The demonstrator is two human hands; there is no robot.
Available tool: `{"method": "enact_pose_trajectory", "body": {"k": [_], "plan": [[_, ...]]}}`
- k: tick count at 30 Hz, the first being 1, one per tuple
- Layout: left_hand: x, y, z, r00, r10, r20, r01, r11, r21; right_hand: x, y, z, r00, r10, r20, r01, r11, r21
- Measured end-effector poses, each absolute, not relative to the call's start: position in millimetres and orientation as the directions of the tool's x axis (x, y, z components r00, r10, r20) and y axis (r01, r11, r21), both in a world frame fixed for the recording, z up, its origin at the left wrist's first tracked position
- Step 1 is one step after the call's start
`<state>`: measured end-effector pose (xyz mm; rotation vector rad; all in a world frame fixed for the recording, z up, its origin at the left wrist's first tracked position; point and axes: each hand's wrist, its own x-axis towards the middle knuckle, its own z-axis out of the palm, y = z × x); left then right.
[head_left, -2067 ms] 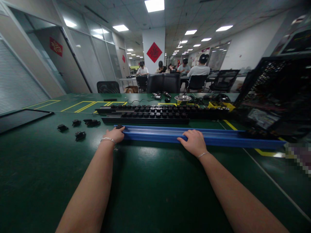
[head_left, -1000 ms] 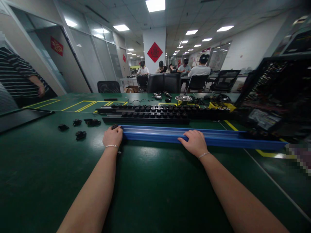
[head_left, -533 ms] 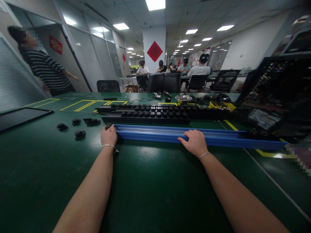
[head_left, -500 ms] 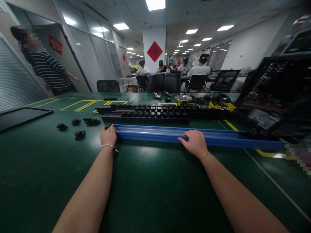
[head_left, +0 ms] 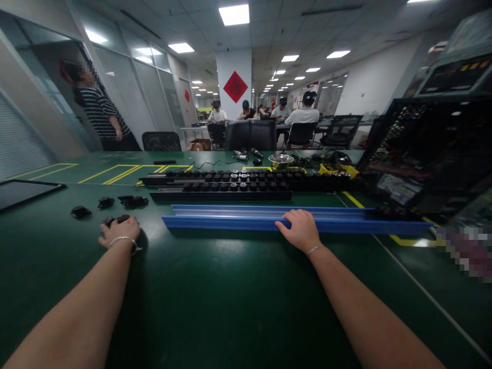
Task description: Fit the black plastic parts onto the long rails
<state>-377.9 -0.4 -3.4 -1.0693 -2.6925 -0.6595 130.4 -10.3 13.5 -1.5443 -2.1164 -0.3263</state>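
A long blue channel-shaped rail (head_left: 223, 223) lies across the green table in front of me. My right hand (head_left: 300, 228) grips its near wall around the middle, thumb on the near side and fingers over the top. My left hand (head_left: 121, 233) is left of the rail's end, apart from it, low over the table. Its fingers curve around a small black part (head_left: 123, 219), partly hidden by the hand. Another dark piece shows just left of it at the fingertips. Several loose black parts (head_left: 132, 200) lie just beyond this hand.
Behind the blue rail lie black rails (head_left: 223, 195) with rows of round black parts. A metal bowl (head_left: 280, 160) and yellow trays (head_left: 338, 169) stand farther back. A dark rack (head_left: 415, 148) rises at the right; a flat black panel (head_left: 31, 193) lies left. People are in the background.
My left hand has moved from the rail's left end leftward to the loose black parts. My right hand stays on the rail. The view has turned slightly right; a person in stripes has moved.
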Motion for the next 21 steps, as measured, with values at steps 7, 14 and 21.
{"method": "enact_pose_trajectory", "body": {"k": [7,14,21], "plan": [[-378.6,-2.2,-1.1,-0.783,0.571,0.248,0.619,0.674,0.403,130.0,-10.0,12.3,-0.227,0.818,0.529,0.929,0.345,-0.135],[-301.9,15.3,42.3,-0.604,0.597,0.529,0.783,0.318,0.535,176.3,3.7,16.4,0.277,0.688,0.671,0.915,0.023,-0.402],[-156.1,8.7,38.3,-0.057,0.822,0.567,0.944,-0.141,0.299,262.0,1.1,14.0,0.874,0.24,0.423,0.483,-0.335,-0.809]]}}
